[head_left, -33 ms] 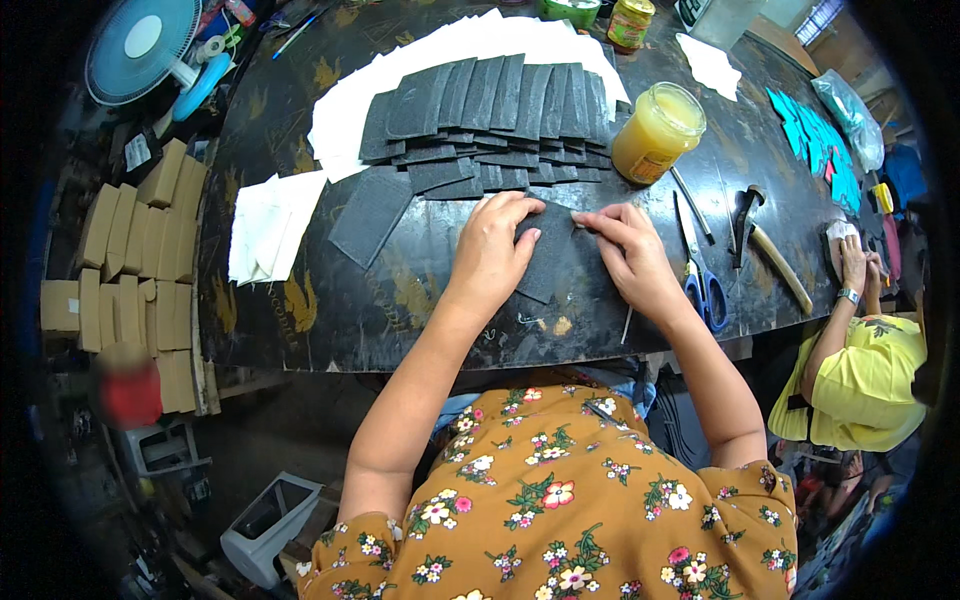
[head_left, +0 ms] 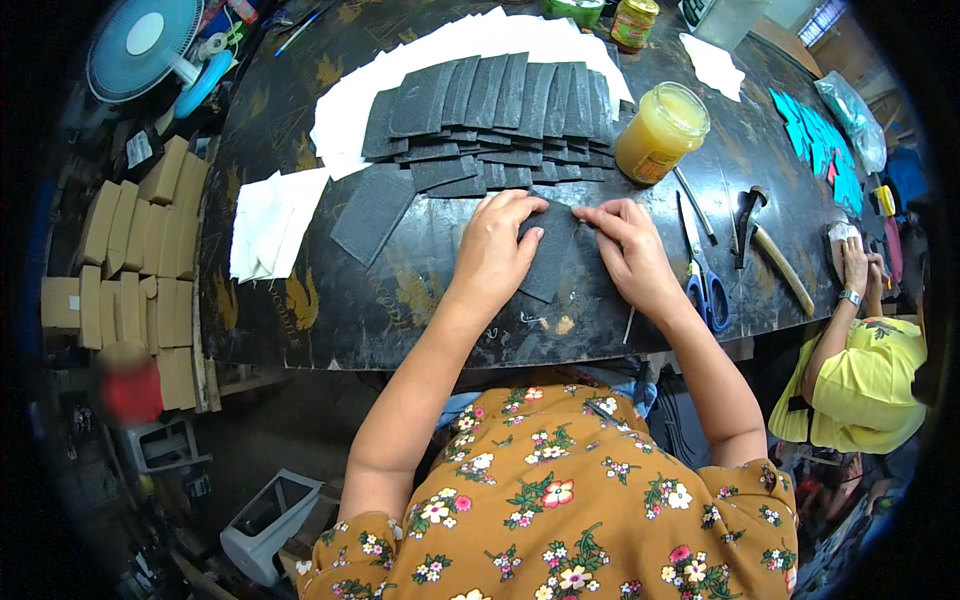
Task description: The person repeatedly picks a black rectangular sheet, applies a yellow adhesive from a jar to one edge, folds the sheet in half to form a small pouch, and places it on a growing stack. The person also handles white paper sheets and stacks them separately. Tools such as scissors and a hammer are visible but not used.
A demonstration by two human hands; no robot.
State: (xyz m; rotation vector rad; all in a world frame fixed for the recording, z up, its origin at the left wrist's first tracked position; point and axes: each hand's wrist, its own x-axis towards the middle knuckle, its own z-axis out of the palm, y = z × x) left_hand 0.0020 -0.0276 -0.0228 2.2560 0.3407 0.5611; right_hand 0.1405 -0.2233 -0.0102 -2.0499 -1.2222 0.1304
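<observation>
A black, flat rectangular piece (head_left: 552, 255), like felt or foam sheet, lies on the dark table in front of me. My left hand (head_left: 497, 240) is closed at its left edge, thumb and fingers pinching near the upper corner. On the opposite edge, my right hand (head_left: 632, 250) has thumb and forefinger pressed together; whether anything small is between them is too fine to see. Beyond my hands lie overlapping rows of similar black pieces (head_left: 480, 100) on white sheets (head_left: 340, 115). Another black piece (head_left: 372, 215) rests alone to the left.
Right of the rows stands an open jar of yellowish paste (head_left: 660, 135). Blue-handled scissors (head_left: 708, 285), a hammer (head_left: 775, 255) and thin rods lie beside my right arm. Folded white cloth (head_left: 275, 230) is at left. A person in yellow (head_left: 865, 380) works at far right.
</observation>
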